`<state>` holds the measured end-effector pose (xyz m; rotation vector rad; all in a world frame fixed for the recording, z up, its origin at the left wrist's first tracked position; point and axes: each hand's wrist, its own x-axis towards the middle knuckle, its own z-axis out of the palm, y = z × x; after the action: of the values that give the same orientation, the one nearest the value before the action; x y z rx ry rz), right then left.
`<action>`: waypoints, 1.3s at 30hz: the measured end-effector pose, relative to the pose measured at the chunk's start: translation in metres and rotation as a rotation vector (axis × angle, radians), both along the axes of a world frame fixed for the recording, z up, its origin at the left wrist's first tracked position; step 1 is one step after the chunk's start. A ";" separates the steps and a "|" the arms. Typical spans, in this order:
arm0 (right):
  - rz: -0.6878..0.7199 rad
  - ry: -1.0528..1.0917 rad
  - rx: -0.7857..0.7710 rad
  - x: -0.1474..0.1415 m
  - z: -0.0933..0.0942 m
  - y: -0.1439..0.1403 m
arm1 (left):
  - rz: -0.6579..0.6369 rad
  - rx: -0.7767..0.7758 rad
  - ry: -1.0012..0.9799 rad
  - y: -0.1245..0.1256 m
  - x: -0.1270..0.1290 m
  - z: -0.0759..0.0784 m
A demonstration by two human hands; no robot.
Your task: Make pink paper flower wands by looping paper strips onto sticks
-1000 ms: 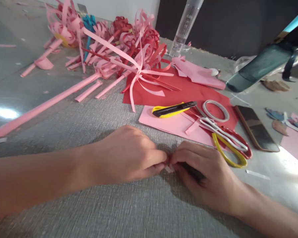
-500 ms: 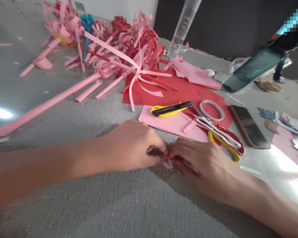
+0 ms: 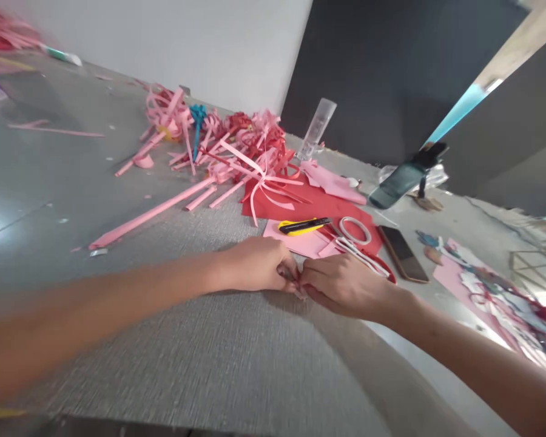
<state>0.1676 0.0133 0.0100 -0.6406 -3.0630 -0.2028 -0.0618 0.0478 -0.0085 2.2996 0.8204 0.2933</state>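
1. The left hand (image 3: pixel 257 266) and right hand (image 3: pixel 343 285) meet fingertip to fingertip on the grey table (image 3: pixel 209 358), low and centre.
2. Both hands' fingers are curled and pressed together, pinching a small paper scrap (image 3: pixel 295 286) between them; it is mostly hidden.
3. At 12 o'clock from the hands lie a yellow knife (image 3: pixel 304 226) on pink paper (image 3: pixel 300 243), and a tape ring (image 3: pixel 355 230) on red paper (image 3: pixel 295 206).
4. At 1 o'clock lies a phone (image 3: pixel 403 253); scissors (image 3: pixel 368 261) touch the right hand's far side.
5. At 11 o'clock sits a pile of paper flowers (image 3: pixel 227 136).
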 end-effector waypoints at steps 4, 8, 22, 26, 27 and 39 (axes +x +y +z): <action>-0.031 -0.049 -0.070 0.002 0.006 0.004 | 0.009 -0.029 0.023 0.000 -0.002 0.003; -0.175 0.005 -0.188 0.000 0.001 -0.003 | -0.108 -0.068 0.104 0.003 -0.005 0.014; -0.255 0.349 -0.269 0.005 -0.015 -0.021 | 0.108 0.024 -0.009 -0.016 -0.003 0.005; -0.475 0.503 -0.125 0.039 0.000 -0.007 | 0.133 0.012 0.002 -0.016 0.001 0.004; -0.625 0.577 -0.038 0.056 0.005 -0.001 | 0.135 0.003 -0.002 -0.016 0.001 0.004; -1.076 0.860 0.289 0.133 0.011 0.025 | 0.189 -0.141 -0.216 -0.016 0.008 0.008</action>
<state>0.3010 0.0385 0.0208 -1.6931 -1.6161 -0.2549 -0.0535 0.0321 -0.0009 2.0212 0.9177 0.5398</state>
